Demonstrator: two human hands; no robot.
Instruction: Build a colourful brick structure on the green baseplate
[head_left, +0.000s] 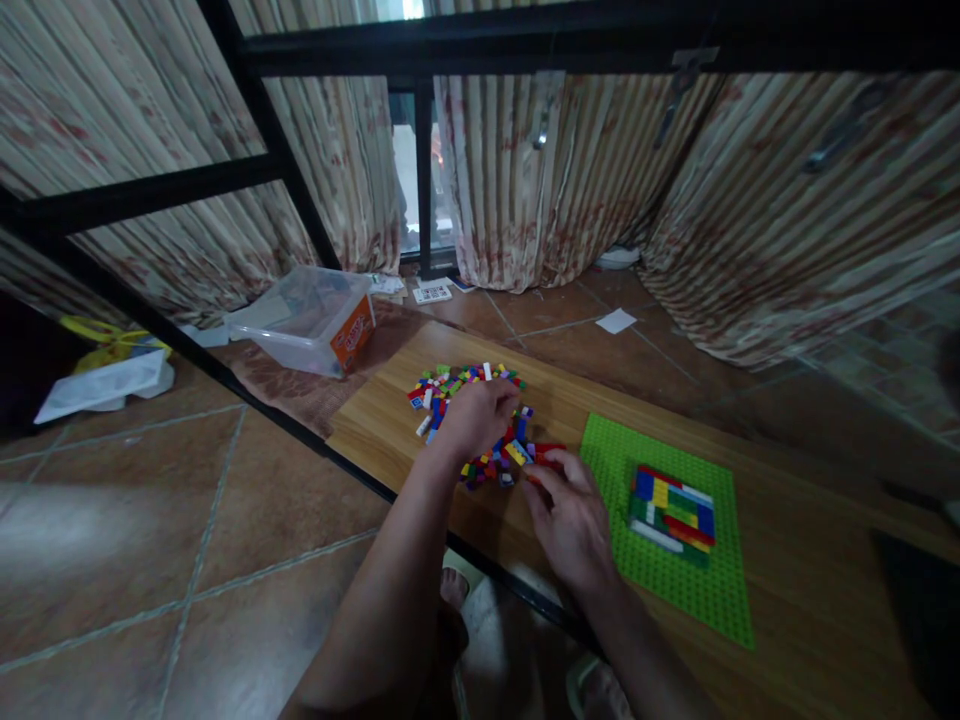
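Note:
A loose pile of small coloured building bricks (450,385) lies on the wooden table. My left hand (476,415) is over the middle of the pile, its fingers curled together; what they hold, if anything, is hidden. At the pile's near right edge is my right hand (574,515), thumb and forefinger pinched around a small reddish brick (532,478), only partly visible. A yellow brick (517,454) shows just beyond those fingertips. To the right, a green baseplate (720,600) carries a flat, roughly square build of multicoloured bricks (671,510).
The narrow wooden table (802,560) runs from centre to lower right, with a dark flat object (919,600) at its right end. A clear plastic box (300,320) with an orange label stands beyond the table's left end. Black metal bars (262,170) cross in front of curtains.

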